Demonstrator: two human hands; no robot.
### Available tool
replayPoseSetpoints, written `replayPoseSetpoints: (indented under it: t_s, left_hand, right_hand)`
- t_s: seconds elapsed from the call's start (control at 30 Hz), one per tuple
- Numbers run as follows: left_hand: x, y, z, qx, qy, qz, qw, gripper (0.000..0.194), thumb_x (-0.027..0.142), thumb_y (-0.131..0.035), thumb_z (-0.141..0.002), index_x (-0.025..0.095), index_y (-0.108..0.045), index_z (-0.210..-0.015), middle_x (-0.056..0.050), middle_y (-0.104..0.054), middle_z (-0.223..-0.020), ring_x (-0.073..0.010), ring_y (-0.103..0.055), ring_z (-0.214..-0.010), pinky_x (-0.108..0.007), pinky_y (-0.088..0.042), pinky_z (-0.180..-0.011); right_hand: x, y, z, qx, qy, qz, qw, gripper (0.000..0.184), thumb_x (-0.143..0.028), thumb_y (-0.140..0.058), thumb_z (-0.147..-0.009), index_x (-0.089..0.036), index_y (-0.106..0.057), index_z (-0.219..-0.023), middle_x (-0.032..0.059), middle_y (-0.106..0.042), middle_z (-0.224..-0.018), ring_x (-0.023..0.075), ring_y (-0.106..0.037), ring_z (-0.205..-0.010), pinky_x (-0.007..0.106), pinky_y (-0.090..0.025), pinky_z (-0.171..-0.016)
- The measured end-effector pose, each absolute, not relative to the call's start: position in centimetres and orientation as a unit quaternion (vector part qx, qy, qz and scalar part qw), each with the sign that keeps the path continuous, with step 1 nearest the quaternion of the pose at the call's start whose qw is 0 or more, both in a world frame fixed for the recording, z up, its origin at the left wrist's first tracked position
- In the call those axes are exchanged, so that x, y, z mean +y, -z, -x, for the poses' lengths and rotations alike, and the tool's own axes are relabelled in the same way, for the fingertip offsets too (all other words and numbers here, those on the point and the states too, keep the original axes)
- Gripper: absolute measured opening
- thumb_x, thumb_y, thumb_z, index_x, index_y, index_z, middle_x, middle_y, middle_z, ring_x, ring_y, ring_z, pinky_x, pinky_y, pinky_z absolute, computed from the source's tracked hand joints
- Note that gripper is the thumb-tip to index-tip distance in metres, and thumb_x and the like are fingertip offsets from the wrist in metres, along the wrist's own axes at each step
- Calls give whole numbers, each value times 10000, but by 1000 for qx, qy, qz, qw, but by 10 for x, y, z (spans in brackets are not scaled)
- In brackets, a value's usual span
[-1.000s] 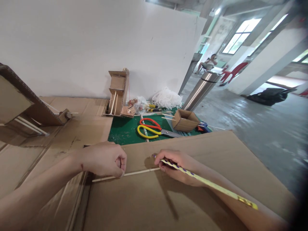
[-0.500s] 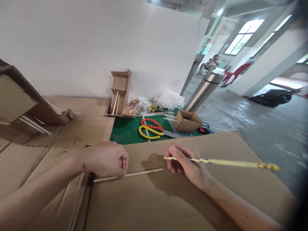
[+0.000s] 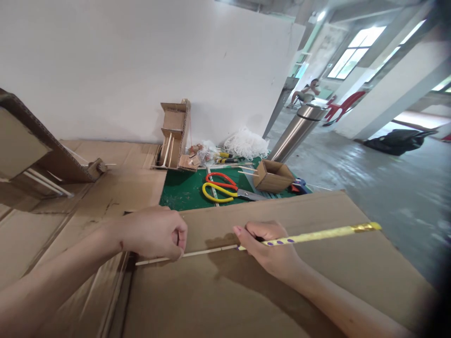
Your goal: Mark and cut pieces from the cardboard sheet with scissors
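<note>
A thin pale wooden stick point(image 3: 211, 251) lies across the brown cardboard sheet point(image 3: 197, 300). My left hand point(image 3: 160, 234) is closed, its fingertips gripping the stick left of its middle. Between the fingers of my right hand point(image 3: 269, 246) is a yellow pencil point(image 3: 324, 234) with purple dots and a gold band at its eraser end. The pencil's tip points left and meets, or nearly meets, the stick's right end. A dark mark shows on the stick near that end.
Scissors with red and yellow handles point(image 3: 220, 188) lie on the green mat point(image 3: 179, 188). Beyond stand an open cardboard box point(image 3: 273, 176), a heap of white string point(image 3: 246, 143) and a cardboard structure point(image 3: 175, 134). A larger cardboard structure point(image 3: 45, 150) rises at left. A person sits far back.
My right hand has moved slightly left and down, bringing the pencil tip to the stick's right end. The pencil's eraser end has swung up and left. My left hand stays in place.
</note>
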State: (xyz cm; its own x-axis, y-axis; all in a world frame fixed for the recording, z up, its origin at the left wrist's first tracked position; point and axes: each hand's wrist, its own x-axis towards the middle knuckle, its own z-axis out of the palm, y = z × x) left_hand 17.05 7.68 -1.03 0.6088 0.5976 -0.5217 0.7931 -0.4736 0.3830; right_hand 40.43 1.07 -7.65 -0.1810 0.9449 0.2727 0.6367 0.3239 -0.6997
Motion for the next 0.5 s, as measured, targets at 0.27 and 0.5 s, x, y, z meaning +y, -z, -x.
replayPoseSetpoints:
  t_s: [0.27, 0.5]
  left_hand:
    - [77, 11, -171, 410, 164, -845, 303, 162, 271, -552, -641, 270, -697, -713, 38, -702, -705, -149, -607, -637, -226, -347, -506]
    - [77, 12, -171, 416, 165, -839, 308, 164, 260, -552, -630, 272, -694, -712, 47, -698, -687, -142, -608, -630, -216, -339, -499]
  right_hand:
    - [11, 79, -403, -742, -207, 537, 343, 460, -338, -435, -885, -206, -163, -538, -53, -168, -506, 83, -176, -463, 250, -156, -422]
    - [12, 82, -403, -750, -199, 529, 344, 464, -313, -461, -879, -203, -174, -532, -58, -174, -494, 76, -187, -451, 249, -154, -421]
